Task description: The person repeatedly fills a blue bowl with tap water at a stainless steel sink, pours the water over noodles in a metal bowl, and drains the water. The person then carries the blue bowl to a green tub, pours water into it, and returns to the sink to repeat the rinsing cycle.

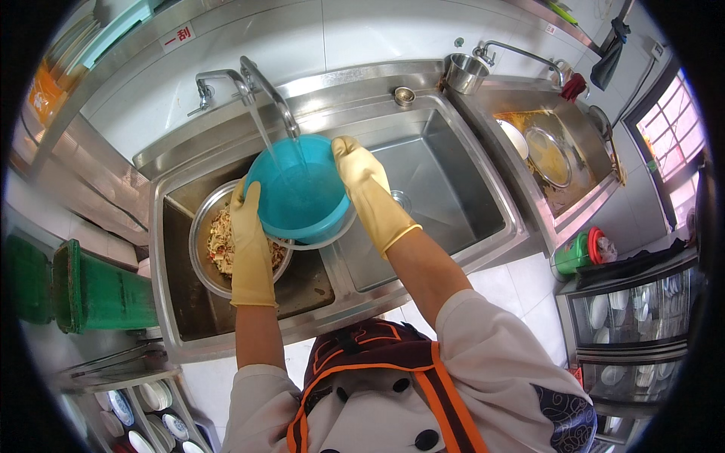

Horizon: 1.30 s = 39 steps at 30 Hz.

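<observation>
Both my hands wear yellow rubber gloves and grip a teal plastic basin point(303, 195) by opposite sides of its rim. My left hand point(246, 209) has its thumb over the left edge, and my right hand point(357, 161) clasps the upper right edge. Water from two metal faucets point(272, 93) runs into the basin, which holds some water. A second, translucent rim shows beneath the basin. Below my left forearm, a round metal bowl point(198, 255) of food scraps point(221, 243) stands in the left bay of the stainless steel sink point(374, 294).
To the right, another sink point(566, 204) contains orange-brown liquid, a white bowl point(512, 139) and a round metal-rimmed lid point(547, 156). A steel pot point(467, 73) sits at the back corner. A green bin point(107, 289) stands left; racked dishes point(153, 396) are at lower left.
</observation>
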Each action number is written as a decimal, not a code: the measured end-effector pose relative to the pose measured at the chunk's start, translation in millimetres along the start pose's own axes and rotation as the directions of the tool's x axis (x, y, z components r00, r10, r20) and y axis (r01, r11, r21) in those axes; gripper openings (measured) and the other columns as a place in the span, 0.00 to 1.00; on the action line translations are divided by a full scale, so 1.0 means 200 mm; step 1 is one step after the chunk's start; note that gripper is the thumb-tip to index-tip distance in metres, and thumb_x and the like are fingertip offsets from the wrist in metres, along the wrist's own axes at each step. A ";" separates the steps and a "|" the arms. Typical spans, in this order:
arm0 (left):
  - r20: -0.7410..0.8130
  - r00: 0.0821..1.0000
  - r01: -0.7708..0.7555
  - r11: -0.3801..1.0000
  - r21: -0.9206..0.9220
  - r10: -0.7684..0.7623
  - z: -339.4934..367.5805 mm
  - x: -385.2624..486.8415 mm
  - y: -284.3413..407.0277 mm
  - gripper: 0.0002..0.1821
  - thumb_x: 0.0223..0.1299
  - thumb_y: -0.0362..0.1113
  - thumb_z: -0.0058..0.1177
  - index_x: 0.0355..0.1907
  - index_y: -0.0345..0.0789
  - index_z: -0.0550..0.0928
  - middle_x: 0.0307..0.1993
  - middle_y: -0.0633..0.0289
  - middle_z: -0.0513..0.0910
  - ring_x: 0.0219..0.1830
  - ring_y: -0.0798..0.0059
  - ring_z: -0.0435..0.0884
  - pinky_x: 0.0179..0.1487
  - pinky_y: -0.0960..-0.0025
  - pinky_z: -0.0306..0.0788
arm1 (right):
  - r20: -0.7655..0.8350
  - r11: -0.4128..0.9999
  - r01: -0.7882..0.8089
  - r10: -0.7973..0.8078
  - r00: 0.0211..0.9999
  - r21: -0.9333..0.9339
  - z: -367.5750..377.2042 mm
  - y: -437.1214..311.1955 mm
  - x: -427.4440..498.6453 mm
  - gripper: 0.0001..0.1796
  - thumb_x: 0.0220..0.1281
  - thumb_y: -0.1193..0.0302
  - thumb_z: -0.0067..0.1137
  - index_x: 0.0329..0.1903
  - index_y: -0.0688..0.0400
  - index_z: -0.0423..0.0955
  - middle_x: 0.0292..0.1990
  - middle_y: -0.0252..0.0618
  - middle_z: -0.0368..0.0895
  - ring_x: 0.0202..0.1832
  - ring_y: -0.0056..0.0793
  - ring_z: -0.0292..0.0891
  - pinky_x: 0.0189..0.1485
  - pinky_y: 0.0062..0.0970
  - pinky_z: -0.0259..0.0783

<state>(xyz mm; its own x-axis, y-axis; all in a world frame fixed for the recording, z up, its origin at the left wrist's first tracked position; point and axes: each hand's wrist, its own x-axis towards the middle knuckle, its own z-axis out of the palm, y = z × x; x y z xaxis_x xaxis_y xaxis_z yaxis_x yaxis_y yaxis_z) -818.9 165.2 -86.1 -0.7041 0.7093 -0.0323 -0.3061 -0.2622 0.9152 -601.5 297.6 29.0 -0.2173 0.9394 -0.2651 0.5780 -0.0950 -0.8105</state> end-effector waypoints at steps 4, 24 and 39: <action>-0.006 1.000 -0.007 1.000 0.008 0.007 0.01 0.00 0.00 0.29 0.78 0.35 0.70 0.77 0.30 0.82 0.65 0.55 0.89 0.62 0.67 0.89 0.66 0.65 0.84 | 0.052 0.997 -0.010 0.006 0.999 0.073 -0.02 -0.02 -0.03 0.28 0.91 0.48 0.41 0.72 0.48 0.82 0.64 0.52 0.91 0.64 0.49 0.88 0.71 0.44 0.77; -0.028 1.000 -0.001 0.999 0.041 0.002 0.09 -0.06 0.08 0.30 0.78 0.36 0.70 0.77 0.28 0.82 0.65 0.55 0.90 0.62 0.67 0.88 0.67 0.65 0.82 | 0.011 0.999 0.044 -0.044 0.999 0.011 0.04 0.08 0.11 0.25 0.91 0.45 0.46 0.70 0.41 0.83 0.41 0.38 0.89 0.30 0.27 0.77 0.40 0.35 0.77; -0.020 1.000 -0.010 0.998 0.054 0.011 0.07 -0.04 0.05 0.30 0.79 0.36 0.69 0.78 0.29 0.81 0.65 0.55 0.90 0.61 0.67 0.89 0.66 0.65 0.84 | 0.009 0.998 0.057 -0.057 0.998 -0.012 0.05 0.10 0.13 0.26 0.90 0.45 0.45 0.72 0.41 0.83 0.48 0.40 0.91 0.38 0.30 0.82 0.49 0.37 0.80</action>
<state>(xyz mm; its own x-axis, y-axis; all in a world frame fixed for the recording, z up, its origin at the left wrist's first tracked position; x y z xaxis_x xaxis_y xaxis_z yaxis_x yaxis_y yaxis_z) -807.4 166.5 -71.0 -0.7201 0.6932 -0.0301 -0.2639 -0.2334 0.9359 -603.6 317.4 1.2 -0.2564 0.9404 -0.2232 0.5741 -0.0376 -0.8179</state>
